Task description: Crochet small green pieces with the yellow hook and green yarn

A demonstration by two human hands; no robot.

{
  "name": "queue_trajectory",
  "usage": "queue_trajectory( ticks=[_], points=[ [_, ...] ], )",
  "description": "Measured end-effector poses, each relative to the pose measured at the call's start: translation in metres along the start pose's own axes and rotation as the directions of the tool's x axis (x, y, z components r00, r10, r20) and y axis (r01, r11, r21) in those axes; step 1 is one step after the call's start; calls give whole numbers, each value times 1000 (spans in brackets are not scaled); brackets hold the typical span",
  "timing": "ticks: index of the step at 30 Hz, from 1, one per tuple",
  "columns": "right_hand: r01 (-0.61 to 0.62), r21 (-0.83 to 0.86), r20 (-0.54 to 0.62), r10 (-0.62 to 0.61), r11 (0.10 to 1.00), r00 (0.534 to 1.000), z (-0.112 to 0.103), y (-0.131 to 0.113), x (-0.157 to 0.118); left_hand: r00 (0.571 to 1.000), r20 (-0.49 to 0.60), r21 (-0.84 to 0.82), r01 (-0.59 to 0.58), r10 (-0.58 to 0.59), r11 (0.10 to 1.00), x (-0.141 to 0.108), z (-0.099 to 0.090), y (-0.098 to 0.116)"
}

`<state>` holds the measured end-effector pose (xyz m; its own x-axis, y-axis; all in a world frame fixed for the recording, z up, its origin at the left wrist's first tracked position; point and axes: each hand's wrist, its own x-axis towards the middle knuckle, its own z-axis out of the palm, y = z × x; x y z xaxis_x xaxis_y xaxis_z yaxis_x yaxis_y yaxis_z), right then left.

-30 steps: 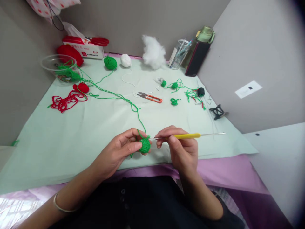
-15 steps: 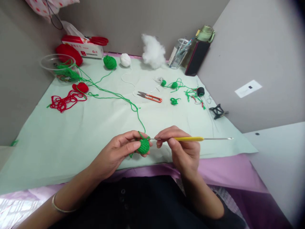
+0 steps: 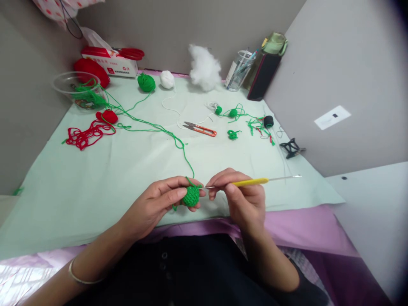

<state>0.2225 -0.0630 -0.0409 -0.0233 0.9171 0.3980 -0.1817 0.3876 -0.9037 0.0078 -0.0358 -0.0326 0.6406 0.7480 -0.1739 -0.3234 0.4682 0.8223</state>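
Note:
Near the table's front edge my left hand (image 3: 156, 204) is closed on a small round green crochet piece (image 3: 191, 196), thumb on its near side and fingers behind. Green yarn (image 3: 189, 162) runs from the piece over my left fingers and back across the table. My right hand (image 3: 240, 193) pinches a crochet hook (image 3: 251, 182) with a yellow handle and metal ends. The hook's left tip meets the top right edge of the green piece; whether it sits inside a stitch is too small to tell. Its other end points right, tilted slightly up.
Orange thread snips (image 3: 204, 130) lie mid-table. Behind them are a green yarn ball (image 3: 146, 83), a white yarn ball (image 3: 167, 79) and white stuffing (image 3: 205, 68). Red yarn (image 3: 87, 135) and a clear tub (image 3: 76, 83) are left; a phone (image 3: 265, 76) and black stand (image 3: 291, 148) are right.
The crochet hook has tilted, its right end rising and shifting left. My right hand has turned slightly with it. My left hand keeps its hold on the green piece.

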Motion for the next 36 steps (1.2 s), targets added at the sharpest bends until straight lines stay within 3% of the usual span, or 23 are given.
queue_trajectory(
  ticks=[7, 14, 21, 25, 36],
  points=[
    [-142, 251, -60, 162, 957, 985, 7, 4, 5, 1000, -8, 17, 24, -24, 1000, 1, 1, 2],
    [-234, 369, -10, 256, 899, 967, 12, 8, 4, 1000, -10, 82, -29, 30, 996, -1, 1, 1],
    [-113, 184, -42, 122, 976, 992, 18, 13, -4, 997, -39, 130, -56, 61, 990, -1, -5, -4],
    [-50, 103, 15, 49, 993, 999, 16, 15, -8, 996, -32, 150, -77, 83, 986, -1, -5, -2],
    [12, -83, 82, -5, 997, 997, 14, 7, -7, 999, 14, 186, -39, 37, 982, -3, -12, 6]
  ],
)
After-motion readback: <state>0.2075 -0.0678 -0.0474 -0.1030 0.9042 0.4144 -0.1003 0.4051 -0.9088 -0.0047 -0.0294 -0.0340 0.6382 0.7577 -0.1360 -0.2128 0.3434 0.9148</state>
